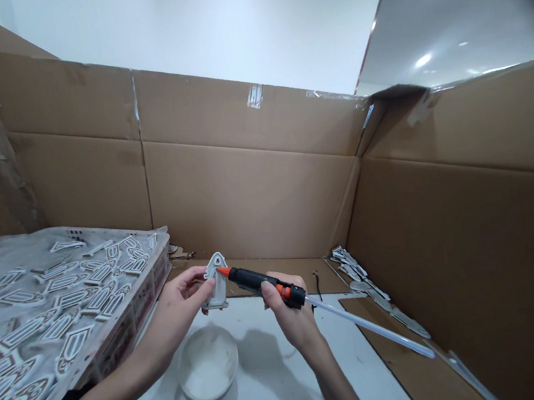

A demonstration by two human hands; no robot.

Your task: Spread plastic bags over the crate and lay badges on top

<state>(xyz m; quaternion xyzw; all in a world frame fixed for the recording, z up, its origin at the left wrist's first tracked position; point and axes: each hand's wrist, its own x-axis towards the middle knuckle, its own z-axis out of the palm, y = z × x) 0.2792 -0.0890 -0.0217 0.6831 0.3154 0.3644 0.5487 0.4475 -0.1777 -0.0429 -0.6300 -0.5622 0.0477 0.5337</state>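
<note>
Between the thumb and fingers of my left hand [188,295] is a small white ornamental piece [218,288] with a pointed, scrolled top, held upright. My right hand [291,311] grips a black and orange hot glue gun [253,282]. Its orange nozzle touches, or nearly touches, the upper part of the piece. A long clear glue stick [372,327] sticks out of the gun's back end. Below my left hand, a round white bowl [209,365] stands on the white table [276,382]. My right fingertips are partly hidden behind the gun.
At the left, a white crate [153,271] lined with plastic bears many white and brown cut-out pieces [63,299]. More flat white pieces [354,267] lie along the right cardboard wall [468,232]. A tall cardboard wall [246,189] closes off the back.
</note>
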